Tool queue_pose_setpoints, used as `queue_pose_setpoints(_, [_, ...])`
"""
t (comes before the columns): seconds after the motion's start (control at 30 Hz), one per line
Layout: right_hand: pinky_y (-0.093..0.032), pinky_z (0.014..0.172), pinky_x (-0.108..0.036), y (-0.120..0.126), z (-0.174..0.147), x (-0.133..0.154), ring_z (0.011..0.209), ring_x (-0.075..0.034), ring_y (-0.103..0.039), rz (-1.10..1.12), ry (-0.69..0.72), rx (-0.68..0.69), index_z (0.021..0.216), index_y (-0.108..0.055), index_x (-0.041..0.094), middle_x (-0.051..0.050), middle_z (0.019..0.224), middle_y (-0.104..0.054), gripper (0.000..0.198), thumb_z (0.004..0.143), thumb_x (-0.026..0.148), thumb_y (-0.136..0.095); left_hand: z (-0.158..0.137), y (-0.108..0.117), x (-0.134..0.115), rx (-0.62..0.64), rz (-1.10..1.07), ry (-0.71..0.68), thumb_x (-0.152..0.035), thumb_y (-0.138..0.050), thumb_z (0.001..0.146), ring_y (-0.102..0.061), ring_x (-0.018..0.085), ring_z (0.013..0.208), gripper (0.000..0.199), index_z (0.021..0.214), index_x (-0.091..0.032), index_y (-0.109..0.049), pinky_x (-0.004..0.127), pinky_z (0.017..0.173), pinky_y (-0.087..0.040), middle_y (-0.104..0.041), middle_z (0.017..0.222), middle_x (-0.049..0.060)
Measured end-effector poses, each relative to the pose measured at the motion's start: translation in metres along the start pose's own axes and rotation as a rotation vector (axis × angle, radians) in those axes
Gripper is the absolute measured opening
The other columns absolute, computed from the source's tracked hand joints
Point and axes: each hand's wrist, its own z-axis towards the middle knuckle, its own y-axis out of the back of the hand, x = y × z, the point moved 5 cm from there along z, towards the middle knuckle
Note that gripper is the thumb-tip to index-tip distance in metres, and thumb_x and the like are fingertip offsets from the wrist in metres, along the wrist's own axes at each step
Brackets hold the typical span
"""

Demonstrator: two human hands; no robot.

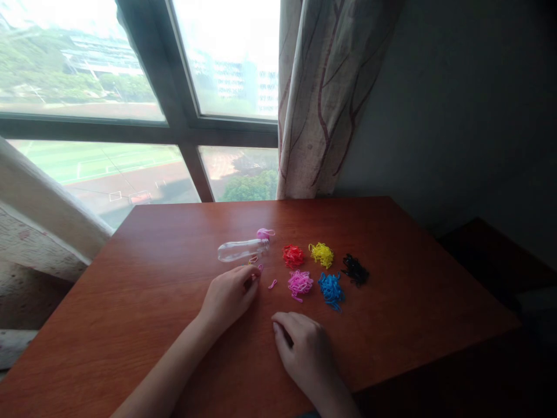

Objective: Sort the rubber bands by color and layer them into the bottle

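Observation:
My left hand (228, 295) is closed in a pinch over the table, with a small pink elastic band (260, 268) at its fingertips. Just beyond it lie a few loose bands (253, 260), partly hidden by the fingers. A clear plastic bottle (241, 251) rests on its side behind that hand, near a pink cap (263, 233) with a loop. Between my hands and the piles is a single twisted pink band (272, 284). Curled on the table in front of the pink pile (300, 283), my right hand (307, 345) has thumb and forefinger close together, nothing visible in them.
Further bands are heaped by colour: a red pile (293, 255), a yellow pile (322, 254), a blue pile (331, 289) and a black pile (355, 270). The brown wooden table (130, 290) meets a window (183, 130) and a curtain (322, 98) at the back.

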Motion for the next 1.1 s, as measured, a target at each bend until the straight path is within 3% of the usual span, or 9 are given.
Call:
queue_pose_setpoints(0.2, [-0.044, 0.069, -0.022, -0.001, 0.0, -0.001, 0.074, -0.015, -0.067, -0.053, 0.01, -0.036, 0.093, -0.067, 0.023, -0.001, 0.081, -0.071, 0.022, 0.092, 0.015, -0.047, -0.011, 0.007, 0.019, -0.024, 0.017, 0.041, -0.029, -0.048, 0.089, -0.064, 0.017, 0.073, 0.017, 0.092, -0.023, -0.063, 0.025, 0.065, -0.042, -0.071, 0.084, 0.001])
queue_pose_setpoints(0.57, [-0.035, 0.057, -0.024, -0.009, 0.019, 0.0, 0.065, -0.017, -0.066, -0.245, -0.122, -0.094, 0.087, -0.061, 0.023, -0.001, 0.074, -0.069, 0.014, 0.093, 0.016, -0.05, -0.019, 0.0, 0.015, 0.033, 0.036, 0.006, -0.025, -0.046, 0.089, -0.065, 0.017, 0.076, 0.015, 0.088, -0.024, -0.061, 0.024, 0.064, -0.039, -0.071, 0.089, 0.0])
queue_pose_setpoints(0.73, [-0.037, 0.055, -0.026, -0.016, 0.035, 0.005, 0.068, -0.021, -0.069, -0.351, -0.208, -0.069, 0.091, -0.058, 0.021, -0.004, 0.08, -0.071, 0.001, 0.092, 0.022, -0.057, -0.017, 0.005, 0.016, 0.077, -0.009, 0.001, -0.026, -0.045, 0.089, -0.065, 0.018, 0.077, 0.016, 0.087, -0.023, -0.061, 0.025, 0.065, -0.042, -0.071, 0.088, 0.002])
queue_pose_setpoints(0.87, [-0.039, 0.054, -0.027, -0.021, 0.048, 0.011, 0.071, -0.023, -0.07, -0.394, -0.247, -0.031, 0.097, -0.057, 0.02, -0.008, 0.083, -0.073, 0.009, 0.092, 0.028, -0.059, -0.016, 0.009, 0.018, 0.096, -0.013, 0.016, -0.027, -0.045, 0.089, -0.065, 0.019, 0.077, 0.016, 0.087, -0.023, -0.06, 0.025, 0.065, -0.042, -0.071, 0.088, 0.002])
queue_pose_setpoints(1.1, [-0.04, 0.056, -0.023, -0.026, 0.06, 0.011, 0.074, -0.021, -0.071, -0.445, -0.346, 0.088, 0.092, -0.056, 0.019, -0.007, 0.083, -0.072, 0.008, 0.096, 0.018, -0.05, -0.017, 0.009, 0.019, 0.095, 0.036, 0.032, -0.025, -0.046, 0.088, -0.063, 0.017, 0.073, 0.013, 0.085, -0.023, -0.059, 0.024, 0.062, -0.037, -0.071, 0.088, 0.001])
